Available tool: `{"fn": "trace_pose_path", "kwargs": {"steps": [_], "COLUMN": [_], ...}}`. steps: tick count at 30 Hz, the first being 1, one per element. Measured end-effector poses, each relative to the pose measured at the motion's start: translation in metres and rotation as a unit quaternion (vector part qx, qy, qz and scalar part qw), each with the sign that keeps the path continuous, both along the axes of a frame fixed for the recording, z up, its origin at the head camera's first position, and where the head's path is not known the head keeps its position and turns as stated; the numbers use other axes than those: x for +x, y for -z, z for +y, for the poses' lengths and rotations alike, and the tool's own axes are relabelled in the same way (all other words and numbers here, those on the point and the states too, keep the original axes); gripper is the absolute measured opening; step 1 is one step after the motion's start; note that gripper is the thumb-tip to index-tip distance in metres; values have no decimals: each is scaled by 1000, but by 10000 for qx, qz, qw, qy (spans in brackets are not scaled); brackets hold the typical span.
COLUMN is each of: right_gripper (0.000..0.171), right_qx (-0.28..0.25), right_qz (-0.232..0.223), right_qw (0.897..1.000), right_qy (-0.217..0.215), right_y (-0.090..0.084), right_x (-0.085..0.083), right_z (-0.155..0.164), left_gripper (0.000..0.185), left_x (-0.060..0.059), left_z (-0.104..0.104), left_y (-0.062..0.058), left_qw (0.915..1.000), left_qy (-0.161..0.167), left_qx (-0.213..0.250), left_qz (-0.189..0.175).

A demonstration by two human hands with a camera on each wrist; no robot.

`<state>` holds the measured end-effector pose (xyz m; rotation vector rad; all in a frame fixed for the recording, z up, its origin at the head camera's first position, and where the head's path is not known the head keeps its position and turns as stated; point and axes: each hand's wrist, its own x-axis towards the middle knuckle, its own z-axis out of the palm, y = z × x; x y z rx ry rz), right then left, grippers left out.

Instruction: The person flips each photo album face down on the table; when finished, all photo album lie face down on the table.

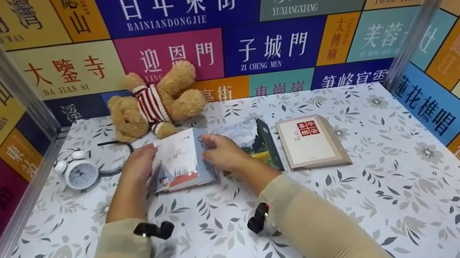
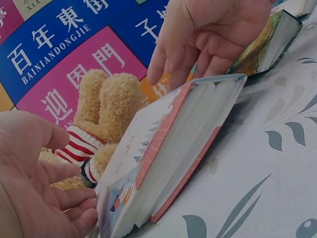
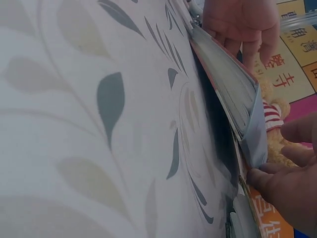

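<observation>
We find a hardback book [image 1: 180, 162] lying on the floral-patterned table [image 1: 361, 200], in the middle of the far half, its front cover raised slightly off the page block. Our left hand [image 1: 138, 162] sits at the book's left edge with fingers relaxed and spread; in the left wrist view the fingertips [image 2: 81, 218] lie against the cover's corner, curled round nothing. Our right hand [image 1: 222, 151] rests at the book's right edge, fingers loosely extended and apart, its fingertips [image 3: 262, 176] touching the spine corner in the right wrist view. Just to the right of that hand lies a second book with a painted landscape cover [image 1: 255, 141], partly under it, and further right a third, beige book with a red label [image 1: 310, 141]. A teddy bear in a striped jumper [image 1: 154, 104] lies at the far edge, just beyond the first book. A white alarm clock [image 1: 79, 171] stands to the left, beside a dark cable [image 1: 118, 167].
</observation>
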<state>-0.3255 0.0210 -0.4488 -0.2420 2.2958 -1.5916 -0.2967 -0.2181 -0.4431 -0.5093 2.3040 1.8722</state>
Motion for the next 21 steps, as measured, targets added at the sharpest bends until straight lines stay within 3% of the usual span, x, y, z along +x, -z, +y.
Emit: {"fn": "trace_pose_path", "kwargs": {"steps": [6,15,19,21], "right_gripper": [61,57,53,53], "right_qx": [-93,-358,-320,-314], "right_qz": [-35,-72,100,281], "right_qw": [9994,9992,9994,9991], "right_qy": [-326,-161,-98,-5], "right_y": [3,1,-10,-16], "right_x": [-1,1,2,3], "right_z": [0,3,14,23], "left_gripper": [61,58,57,56], "left_x": [-1,-5,-2,-1], "left_z": [1,2,6,11], "left_y": [0,0,-5,-9], "left_qw": [9999,9993,9966,9945], "left_qy": [-60,-319,-491,-507], "left_qx": [-117,179,599,707], "left_qz": [11,37,276,582]}}
